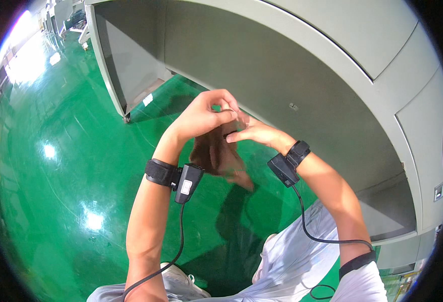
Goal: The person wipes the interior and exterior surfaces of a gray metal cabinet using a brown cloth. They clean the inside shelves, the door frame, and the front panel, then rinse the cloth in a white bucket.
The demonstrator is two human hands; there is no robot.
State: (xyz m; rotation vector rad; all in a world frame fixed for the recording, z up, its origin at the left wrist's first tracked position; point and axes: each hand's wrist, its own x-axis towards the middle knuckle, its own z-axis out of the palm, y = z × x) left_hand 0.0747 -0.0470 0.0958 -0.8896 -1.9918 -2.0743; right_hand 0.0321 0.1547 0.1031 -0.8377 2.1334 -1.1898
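Note:
A soft brown cloth (pixel 209 152) hangs below my two hands, in front of the open grey cabinet. Its right part looks lighter and pinkish, and its lower end tapers to a point over the floor. My left hand (pixel 205 115) is closed on the upper edge, with thumb and forefinger pinched together. Close against it, my right hand (pixel 259 134) grips the cloth's upper right side, its thumb lying over the fabric. The fingertips of the right hand are slightly blurred and partly hidden. A small dark spot shows by that thumb.
The grey cabinet (pixel 382 40) arches across the far and right side, with an open hollow below and a small foot at its left corner. Glossy green floor (pixel 55 191) stretches left. Black wrist devices (pixel 189 183) trail cables along my forearms. My white shoes (pixel 181 279) stand below.

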